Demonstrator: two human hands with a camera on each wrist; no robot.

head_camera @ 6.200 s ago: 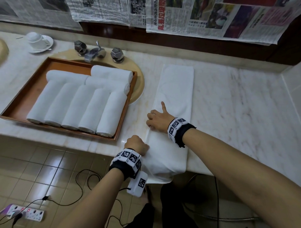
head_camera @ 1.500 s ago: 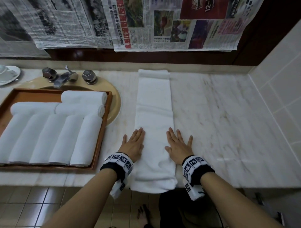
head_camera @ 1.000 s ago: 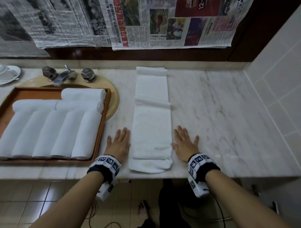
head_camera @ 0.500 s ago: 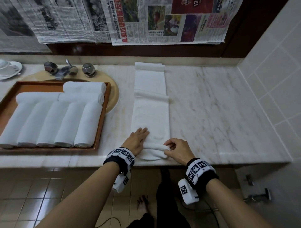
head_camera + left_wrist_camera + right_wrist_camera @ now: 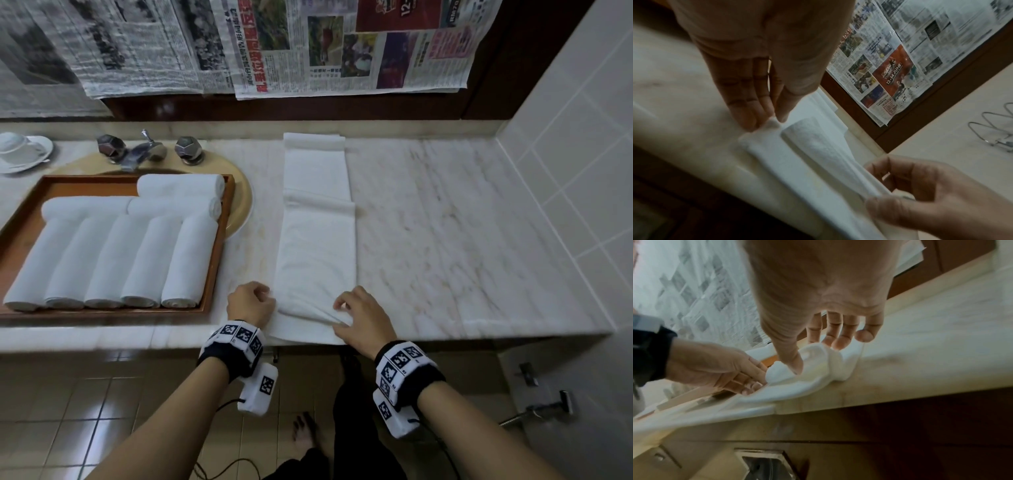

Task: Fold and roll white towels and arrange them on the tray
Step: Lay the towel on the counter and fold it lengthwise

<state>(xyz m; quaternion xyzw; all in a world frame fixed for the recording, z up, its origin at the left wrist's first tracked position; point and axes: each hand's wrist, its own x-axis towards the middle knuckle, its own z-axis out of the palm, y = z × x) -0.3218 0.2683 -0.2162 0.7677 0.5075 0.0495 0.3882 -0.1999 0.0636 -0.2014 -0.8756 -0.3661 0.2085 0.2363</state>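
Observation:
A long folded white towel lies lengthwise on the marble counter, its near end at the counter's front edge. My left hand pinches the near left corner between thumb and fingertips. At the near right edge my right hand pinches a loose fold of the towel; the thumb presses into it. Left of the towel stands a wooden tray holding several rolled white towels.
A tap and beige basin sit behind the tray, a cup and saucer at far left. Newspapers cover the back wall. A tiled wall bounds the counter on the right. Bare marble lies right of the towel.
My hands were flat on either side of the towel. They have closed in on its near end and now pinch its two corners, with a raised fold between them.

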